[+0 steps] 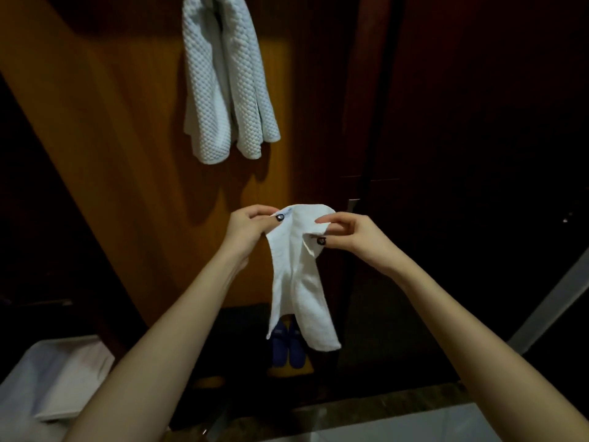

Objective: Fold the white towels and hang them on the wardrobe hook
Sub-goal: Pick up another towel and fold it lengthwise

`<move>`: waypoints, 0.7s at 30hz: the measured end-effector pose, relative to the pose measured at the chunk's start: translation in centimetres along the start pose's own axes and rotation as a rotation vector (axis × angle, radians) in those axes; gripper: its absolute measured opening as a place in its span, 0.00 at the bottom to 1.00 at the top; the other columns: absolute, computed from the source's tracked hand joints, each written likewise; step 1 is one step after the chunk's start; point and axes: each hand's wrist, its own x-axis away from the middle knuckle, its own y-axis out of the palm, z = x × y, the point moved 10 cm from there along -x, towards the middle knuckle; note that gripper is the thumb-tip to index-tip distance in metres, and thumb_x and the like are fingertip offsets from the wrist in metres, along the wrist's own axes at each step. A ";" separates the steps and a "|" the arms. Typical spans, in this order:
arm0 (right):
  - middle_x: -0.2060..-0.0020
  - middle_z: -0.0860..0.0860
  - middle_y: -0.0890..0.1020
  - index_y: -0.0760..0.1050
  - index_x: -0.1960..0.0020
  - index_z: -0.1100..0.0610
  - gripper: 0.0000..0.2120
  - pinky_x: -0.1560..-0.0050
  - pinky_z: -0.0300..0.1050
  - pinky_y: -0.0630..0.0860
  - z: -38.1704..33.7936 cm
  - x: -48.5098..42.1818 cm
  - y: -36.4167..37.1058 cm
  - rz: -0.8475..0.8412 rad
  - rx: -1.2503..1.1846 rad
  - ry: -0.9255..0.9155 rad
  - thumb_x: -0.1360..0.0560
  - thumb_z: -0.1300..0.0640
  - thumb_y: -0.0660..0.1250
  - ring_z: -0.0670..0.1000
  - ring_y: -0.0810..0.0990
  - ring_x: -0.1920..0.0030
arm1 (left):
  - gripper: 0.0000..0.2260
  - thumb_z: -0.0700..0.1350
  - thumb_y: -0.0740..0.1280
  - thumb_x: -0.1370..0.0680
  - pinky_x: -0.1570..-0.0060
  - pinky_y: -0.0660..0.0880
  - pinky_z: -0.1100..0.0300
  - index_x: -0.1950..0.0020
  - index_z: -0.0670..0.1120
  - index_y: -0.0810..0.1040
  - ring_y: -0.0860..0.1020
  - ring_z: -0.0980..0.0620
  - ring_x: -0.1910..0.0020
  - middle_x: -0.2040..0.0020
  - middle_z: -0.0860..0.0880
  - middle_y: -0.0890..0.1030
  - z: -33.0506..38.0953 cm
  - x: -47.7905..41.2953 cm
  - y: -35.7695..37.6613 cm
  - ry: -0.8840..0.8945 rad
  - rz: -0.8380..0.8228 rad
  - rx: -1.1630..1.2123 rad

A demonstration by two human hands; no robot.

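Note:
A small white towel [299, 275] hangs in the air in front of the wardrobe, folded lengthways and drooping down. My left hand [247, 229] pinches its top left corner. My right hand [349, 232] pinches the top right corner, thumb under the cloth. Above, on the orange wardrobe door [121, 154], two thick waffle-textured white towels [223, 78] hang side by side from the top; the hook itself is out of view.
A dark wooden wardrobe panel [462, 122] stands to the right. A pair of blue slippers [288, 347] lies on the floor below the held towel. A white box or surface [47, 384] sits at the lower left, and pale tiles [446, 422] lie at the lower right.

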 end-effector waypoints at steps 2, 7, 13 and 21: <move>0.53 0.51 0.86 0.78 0.44 0.55 0.13 0.46 0.40 0.79 -0.9 -0.2 0.8 -0.039 0.058 -0.028 0.26 0.67 0.70 0.47 0.84 0.48 | 0.07 0.33 0.70 0.28 0.55 0.77 0.58 0.53 0.43 0.83 0.80 0.50 0.57 0.57 0.45 0.83 0.2 -0.2 1.0 -0.017 -0.051 0.064; 0.63 0.57 0.85 0.82 0.55 0.60 0.06 0.54 0.46 0.79 -3.7 -0.6 -0.3 0.158 0.203 -0.177 0.25 0.57 0.71 0.52 0.84 0.60 | 0.08 0.31 0.67 0.27 0.57 0.77 0.62 0.51 0.41 0.80 0.81 0.53 0.60 0.59 0.46 0.83 0.9 0.0 2.9 -0.022 -0.134 0.237; 0.48 0.48 0.75 0.80 0.57 0.53 0.06 0.48 0.32 0.69 -5.4 -1.8 -0.8 0.248 0.517 -0.260 0.26 0.51 0.72 0.44 0.72 0.44 | 0.08 0.32 0.68 0.26 0.57 0.78 0.62 0.49 0.42 0.78 0.82 0.52 0.58 0.58 0.46 0.83 1.7 0.4 3.6 0.014 -0.168 0.308; 0.63 0.46 0.82 0.79 0.59 0.55 0.07 0.59 0.36 0.79 -5.2 -3.2 -0.3 0.212 0.465 -0.206 0.26 0.53 0.72 0.41 0.82 0.61 | 0.07 0.36 0.68 0.25 0.52 0.79 0.59 0.47 0.41 0.80 0.82 0.49 0.53 0.52 0.43 0.83 0.7 0.2 3.3 -0.027 -0.140 0.456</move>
